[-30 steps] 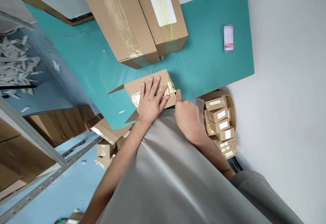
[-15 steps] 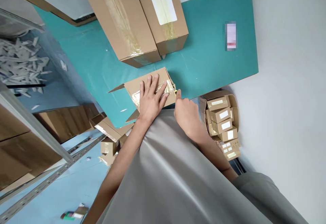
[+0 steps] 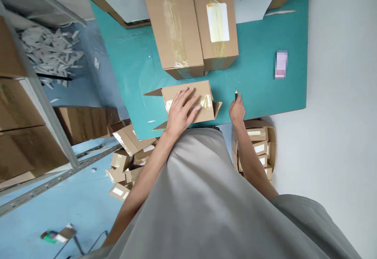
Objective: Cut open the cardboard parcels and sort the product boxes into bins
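Observation:
A small brown cardboard box [image 3: 188, 88] lies near the front edge of the green-topped table [image 3: 262, 88], with flaps sticking out at its left and right ends. Shiny tape runs along its upper face. My left hand [image 3: 182, 108] rests on that face, fingers spread, gripping nothing. To the right of the box, just above the tabletop, my right hand [image 3: 237, 110] is closed around a utility knife [image 3: 236, 95] with a yellow and black body. Its tip points away from me, apart from the box.
Two large taped cartons [image 3: 176, 27] stand behind the small box. A blurred pinkish-white item [image 3: 280, 64] lies at the table's right. Below the front edge, an open carton [image 3: 272, 145] holds several small boxes. Discarded boxes [image 3: 129, 172] and metal shelving [image 3: 55, 121] are on the left.
My right hand has drawn the knife away from the box's right end and moved right. A flap there now stands out. My left hand stays on the box; the view has turned.

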The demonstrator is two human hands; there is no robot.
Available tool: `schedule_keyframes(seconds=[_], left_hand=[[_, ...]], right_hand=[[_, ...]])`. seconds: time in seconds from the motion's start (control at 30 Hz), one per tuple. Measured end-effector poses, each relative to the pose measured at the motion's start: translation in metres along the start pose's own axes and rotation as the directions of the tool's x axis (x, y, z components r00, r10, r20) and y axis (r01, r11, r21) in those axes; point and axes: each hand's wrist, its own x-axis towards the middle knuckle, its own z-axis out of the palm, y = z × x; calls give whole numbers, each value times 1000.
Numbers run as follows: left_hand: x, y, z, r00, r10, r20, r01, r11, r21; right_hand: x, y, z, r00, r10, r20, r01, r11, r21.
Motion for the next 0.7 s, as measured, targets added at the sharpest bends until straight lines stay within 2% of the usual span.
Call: schedule_keyframes(seconds=[0.1, 0.17, 0.23, 0.27, 0.33, 0.4, 0.5, 0.57, 0.6, 0.67, 0.7], left_hand=[[-18, -5, -23, 977, -126, -173, 121, 992, -36], [-37, -17, -38, 916, -252, -313, 235, 968, -92], [-60, -38, -48, 810, -404, -426, 361, 915, -180], [-72, -50, -49, 740, -486, -465, 426, 874, -235], [-93, -77, -43, 573, -660, -485, 553, 749, -365], [-107, -103, -27, 428, -818, -383, 635, 574, -517], [-113, -131, 2, 284, -955, -85, 688, 264, -676], [-107, -141, 21, 226, -968, 106, 687, 81, -722], [-102, -144, 28, 211, -960, 184, 677, 8, -736], [-89, -146, 40, 204, -930, 306, 647, -107, -755], [-81, -147, 44, 213, -909, 359, 629, -153, -762]], right_hand=[[10, 6, 11, 996, -82, -20, 84, 987, 136], [2, 7, 6, 990, -140, -14, 141, 980, 144], [-14, 3, -1, 982, -191, 5, 187, 969, 158], [-23, -1, -4, 976, -216, 23, 209, 963, 171], [-41, -15, -5, 960, -269, 72, 252, 949, 188], [-54, -34, 1, 942, -317, 109, 298, 941, 162], [-59, -59, 12, 926, -366, 91, 359, 929, 86], [-50, -64, 14, 917, -393, 66, 384, 916, 115], [-43, -62, 12, 911, -408, 68, 393, 906, 158], [-27, -49, 2, 894, -437, 101, 398, 876, 273], [-19, -40, -4, 885, -450, 120, 391, 858, 334]])
